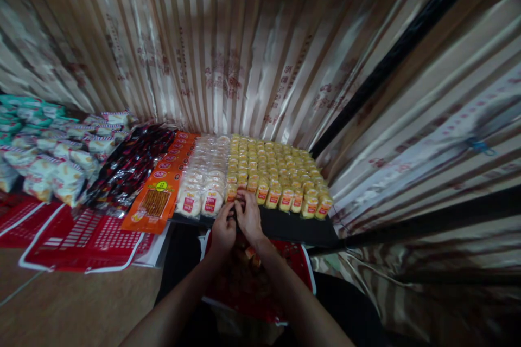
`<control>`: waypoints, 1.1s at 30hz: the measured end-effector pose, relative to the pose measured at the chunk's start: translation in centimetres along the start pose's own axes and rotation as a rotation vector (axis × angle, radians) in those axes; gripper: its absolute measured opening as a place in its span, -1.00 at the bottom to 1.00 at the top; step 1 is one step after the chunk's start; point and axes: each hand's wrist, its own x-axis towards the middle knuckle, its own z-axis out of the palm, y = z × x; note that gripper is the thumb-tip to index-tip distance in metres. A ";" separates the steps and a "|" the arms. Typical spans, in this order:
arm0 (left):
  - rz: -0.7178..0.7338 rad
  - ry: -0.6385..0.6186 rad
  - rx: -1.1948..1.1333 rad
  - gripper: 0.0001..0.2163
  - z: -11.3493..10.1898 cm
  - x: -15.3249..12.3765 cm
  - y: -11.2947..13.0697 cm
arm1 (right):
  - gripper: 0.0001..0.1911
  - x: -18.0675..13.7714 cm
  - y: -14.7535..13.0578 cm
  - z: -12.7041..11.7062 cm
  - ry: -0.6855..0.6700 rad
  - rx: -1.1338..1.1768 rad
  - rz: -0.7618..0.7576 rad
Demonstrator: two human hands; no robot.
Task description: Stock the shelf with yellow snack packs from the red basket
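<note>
My left hand (223, 229) and my right hand (248, 215) meet at the front edge of a black shelf (293, 227). Their fingers pinch together on a small yellow wrapped snack (239, 196) at the near end of the rows. Rows of yellow packaged snacks (277, 171) fill the shelf to the right of my hands. White round wrapped cakes (203, 179) lie just to the left. Below my forearms sits a red bag (297, 271) holding more small packets (249, 257).
Orange snack packs (163, 190), dark red-black packets (130, 165) and white-yellow bags (52, 162) lie to the left. Green packs (16, 114) are at far left. Red baskets (81, 236) sit in front. A striped curtain (228, 38) hangs behind.
</note>
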 end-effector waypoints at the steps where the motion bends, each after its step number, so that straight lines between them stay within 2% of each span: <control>1: -0.002 0.004 0.006 -0.55 0.0 0.1 0.1 | -0.70 -0.1 0.1 -0.1 -0.002 -0.020 -0.014; 6: -0.007 0.030 0.027 -0.53 0.1 0.3 0.1 | -0.60 -0.4 0.7 -0.2 -0.044 -0.038 -0.049; 10: 0.017 0.026 0.080 -0.51 0.4 0.3 -0.2 | -0.55 -0.8 1.5 0.1 -0.026 -0.086 -0.021; 15: 0.052 0.042 0.247 -0.46 0.7 0.6 -0.5 | -0.49 -1.1 2.1 0.7 -0.001 -0.189 -0.041; 20: 0.054 -0.020 0.429 -0.42 0.8 1.0 0.0 | -0.48 -1.1 2.4 1.2 -0.008 -0.275 -0.002; 27: 0.084 -0.029 0.505 -0.52 0.9 0.7 1.3 | -0.46 -1.2 2.7 1.2 -0.016 -0.217 0.031; 33: 0.159 0.014 0.497 -0.56 1.6 0.6 0.8 | -0.45 -1.1 2.9 1.1 -0.041 -0.175 0.048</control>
